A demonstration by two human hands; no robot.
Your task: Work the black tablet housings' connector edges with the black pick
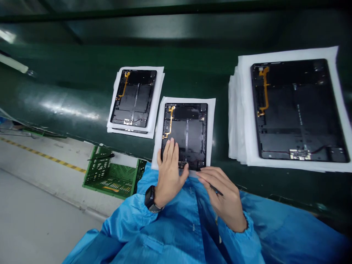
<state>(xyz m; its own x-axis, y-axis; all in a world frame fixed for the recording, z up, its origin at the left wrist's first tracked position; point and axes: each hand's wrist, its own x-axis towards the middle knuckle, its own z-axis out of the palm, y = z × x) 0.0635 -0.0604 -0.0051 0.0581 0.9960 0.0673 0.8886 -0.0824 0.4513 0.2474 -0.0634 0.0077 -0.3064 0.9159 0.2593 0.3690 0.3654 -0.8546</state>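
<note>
Left hand lies flat on one of four visible tablet shells, right hand pinching one dark tool.

I see white glare streaking the green worktop at left, shadow along its far side, and stretched, dim right-hand corners.

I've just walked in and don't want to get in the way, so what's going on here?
A person in a blue smock is at work on a dark, tablet-like shell lying on a white sheet. The left hand rests on its lower left part; the right hand holds a thin dark stick by its lower right corner. A left-side shell and a right-side shell, both similar, lie on white sheets nearby.
</note>
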